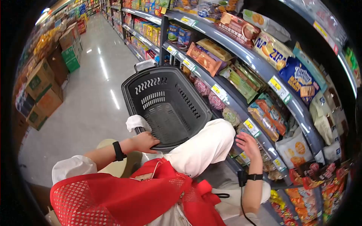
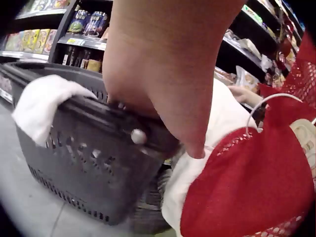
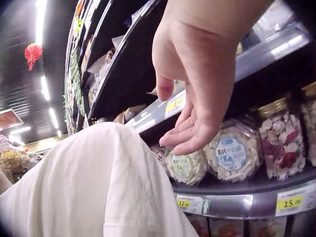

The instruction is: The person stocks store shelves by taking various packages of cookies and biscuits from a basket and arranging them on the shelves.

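My left hand (image 1: 145, 141) grips the near rim of a black plastic shopping basket (image 1: 127, 98), its thumb pointing down on the outside in the left wrist view. Beside it, a white cloth (image 1: 138, 122) hangs over the same rim. Loosely bent, the fingers of my right hand (image 3: 197, 98) hold nothing and hang in front of the shelf. Clear tubs of white pieces, one with a blue label (image 3: 231, 153) and one with a green label (image 3: 182, 167), stand close to its fingertips in the right wrist view.
Packaged snacks fill the shelves on the right, with price tags (image 1: 279, 87) along the edges. A bent knee in white trousers (image 1: 205, 145) lies between the basket and the right hand. Cardboard boxes (image 1: 49, 98) are stacked left of the shiny aisle floor (image 1: 96, 94).
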The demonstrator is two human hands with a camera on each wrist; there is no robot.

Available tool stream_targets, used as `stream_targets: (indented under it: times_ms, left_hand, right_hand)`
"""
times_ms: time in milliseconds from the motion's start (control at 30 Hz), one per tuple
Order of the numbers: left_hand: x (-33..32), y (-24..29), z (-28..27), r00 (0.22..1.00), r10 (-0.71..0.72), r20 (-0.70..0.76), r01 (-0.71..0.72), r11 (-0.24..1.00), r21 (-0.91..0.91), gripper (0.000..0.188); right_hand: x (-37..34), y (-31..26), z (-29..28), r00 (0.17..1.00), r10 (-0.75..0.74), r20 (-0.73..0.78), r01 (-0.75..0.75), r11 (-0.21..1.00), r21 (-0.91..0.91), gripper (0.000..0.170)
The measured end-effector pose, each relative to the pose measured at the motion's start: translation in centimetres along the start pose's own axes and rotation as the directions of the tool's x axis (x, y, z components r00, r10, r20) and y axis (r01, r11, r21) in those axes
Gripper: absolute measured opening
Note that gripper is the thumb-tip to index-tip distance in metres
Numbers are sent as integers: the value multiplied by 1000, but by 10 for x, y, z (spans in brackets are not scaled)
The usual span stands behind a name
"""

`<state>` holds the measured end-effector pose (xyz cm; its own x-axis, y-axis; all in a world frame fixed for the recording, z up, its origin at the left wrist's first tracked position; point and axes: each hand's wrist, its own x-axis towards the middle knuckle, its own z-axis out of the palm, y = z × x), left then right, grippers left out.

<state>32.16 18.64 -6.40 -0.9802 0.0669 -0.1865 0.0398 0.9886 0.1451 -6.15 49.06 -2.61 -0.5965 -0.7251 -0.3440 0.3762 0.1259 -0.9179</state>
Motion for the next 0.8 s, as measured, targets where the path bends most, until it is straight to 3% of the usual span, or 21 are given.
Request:
stream_targets:
  times_ms: [33,67,167,200,367,667,800]
  left_hand:
    - [6,4,1,994,-93,49,95,995,-40,53]
    - [9,5,8,994,-59,-90,58,998,-22,51]
    - [22,12,9,988,-126,-89,125,992,-19,47]
    - [26,11,16,981,-117,-154,115,993,-24,44]
    - [35,10,6,977,-154,-145,156,988,3,47]
    - [27,-21,2,984,-166,-63,171,982,76,43]
    - [24,-28,4,980,-141,-144,152,986,73,40]
  right_hand:
    - [4,2,1,1000,-5,6,5,1000,25,35]
    - [8,7,0,1000,5,-6,-5,998,62,36]
    - [16,28,-2,997,63,-37,-59,994,96,41]
    - [22,30,2,995,81,-56,-76,993,86,39]
    - [49,25,12,1000,7,27,-10,993,118,33]
    - [56,17,25,997,23,68,-32,990,139,30]
    - [55,22,20,997,37,62,-47,984,173,30]
